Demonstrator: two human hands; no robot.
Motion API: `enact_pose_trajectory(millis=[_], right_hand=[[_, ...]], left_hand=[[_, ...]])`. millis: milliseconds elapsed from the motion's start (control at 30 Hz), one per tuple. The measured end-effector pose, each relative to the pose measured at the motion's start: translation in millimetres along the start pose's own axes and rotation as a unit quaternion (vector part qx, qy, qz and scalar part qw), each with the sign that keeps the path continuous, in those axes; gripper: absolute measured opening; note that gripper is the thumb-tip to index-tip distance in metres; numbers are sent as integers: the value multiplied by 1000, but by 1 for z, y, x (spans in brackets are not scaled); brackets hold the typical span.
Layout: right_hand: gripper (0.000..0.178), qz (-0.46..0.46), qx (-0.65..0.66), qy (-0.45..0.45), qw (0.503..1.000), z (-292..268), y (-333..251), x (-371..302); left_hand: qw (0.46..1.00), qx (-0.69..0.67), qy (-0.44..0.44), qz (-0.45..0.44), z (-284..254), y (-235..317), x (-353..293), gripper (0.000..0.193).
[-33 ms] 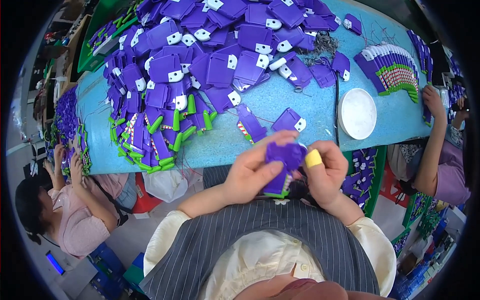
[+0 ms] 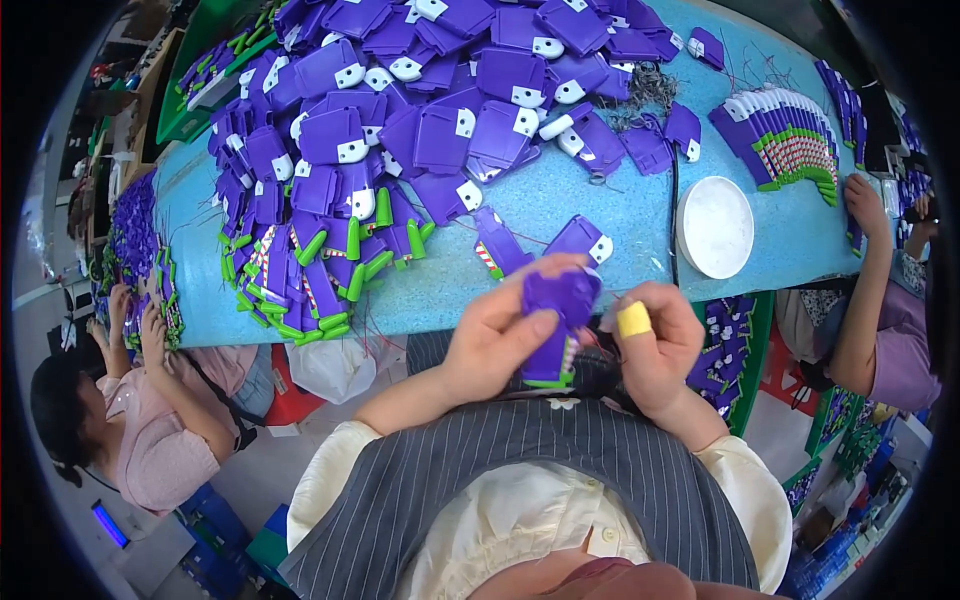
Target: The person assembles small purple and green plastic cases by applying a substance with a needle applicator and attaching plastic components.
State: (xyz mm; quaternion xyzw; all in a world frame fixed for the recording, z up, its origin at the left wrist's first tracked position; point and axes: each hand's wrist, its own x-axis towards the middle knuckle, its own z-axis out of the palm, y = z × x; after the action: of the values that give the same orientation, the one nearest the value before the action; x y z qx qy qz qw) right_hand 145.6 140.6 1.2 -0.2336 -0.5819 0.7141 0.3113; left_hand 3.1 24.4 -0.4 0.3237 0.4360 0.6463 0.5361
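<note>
left hand (image 2: 492, 345) clamped on purple part (image 2: 562, 297), right hand (image 2: 657, 350) curled just right of part, can't tell its grip, white bowl (image 2: 714, 228) farther right

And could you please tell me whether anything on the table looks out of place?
The grey tangle at the right edge of the purple pile stands out: it looks like a loose, messy clump, unlike the neatly fanned pieces further right. I see no obvious spill or damage.
</note>
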Motion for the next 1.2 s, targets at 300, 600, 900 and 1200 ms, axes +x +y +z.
enact_pose_trajectory(millis=[300,600,900,1200], right_hand=[[30,-289,-385,-92,872,2,-11,25],[27,-244,-407,-88,876,7,-4,29],[16,-101,-333,-83,934,17,-12,34],[20,-178,-440,46,879,-3,-7,115]], left_hand=[[990,-105,87,-39,10,-1,-11,27],[989,-86,107,-55,7,-3,-14,27],[884,451,47,119,2,2,-10,38],[991,-99,71,-58,14,7,-22,32]])
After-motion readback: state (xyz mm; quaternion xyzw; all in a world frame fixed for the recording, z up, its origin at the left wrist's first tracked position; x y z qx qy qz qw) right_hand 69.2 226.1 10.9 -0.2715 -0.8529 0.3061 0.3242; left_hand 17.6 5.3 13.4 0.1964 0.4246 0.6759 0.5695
